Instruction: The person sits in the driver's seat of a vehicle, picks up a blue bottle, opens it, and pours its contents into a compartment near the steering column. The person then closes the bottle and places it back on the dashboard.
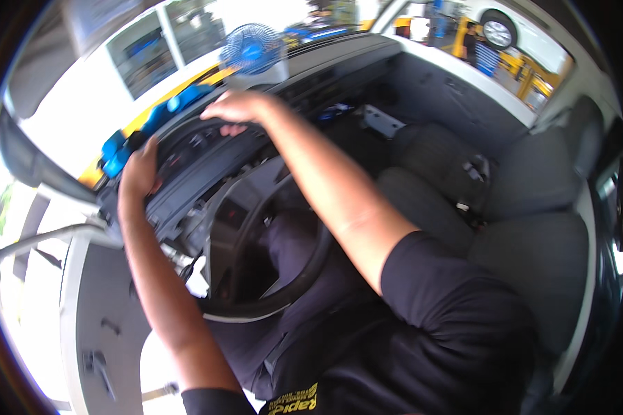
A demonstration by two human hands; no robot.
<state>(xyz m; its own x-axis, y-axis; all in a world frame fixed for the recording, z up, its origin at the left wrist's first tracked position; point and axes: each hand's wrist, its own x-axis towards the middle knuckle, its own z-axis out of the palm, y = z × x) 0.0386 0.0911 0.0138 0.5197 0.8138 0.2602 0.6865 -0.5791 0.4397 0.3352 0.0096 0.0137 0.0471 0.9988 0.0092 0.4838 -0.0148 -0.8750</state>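
Both of my hands are at the dashboard, a little blurred, on either side of a dark curved instrument panel surround [180, 133]. My left hand [140, 169] is closed round its left end. At the opposite end my right hand [239, 109] grips the upper edge, with fingertips showing beneath. Below the surround, the dashboard has an opening with loose-looking parts in it, too blurred to name. The black steering wheel [273, 302] and its grey column cover [232, 211] are between my forearms, over my legs.
On top of the dashboard stand a blue fan [253, 50] and a blue object [176, 104] by the windscreen. The driver's door [107, 325] is open on the left. Dark seats [533, 256] are on the right. Outside, a white vehicle [529, 31] appears raised.
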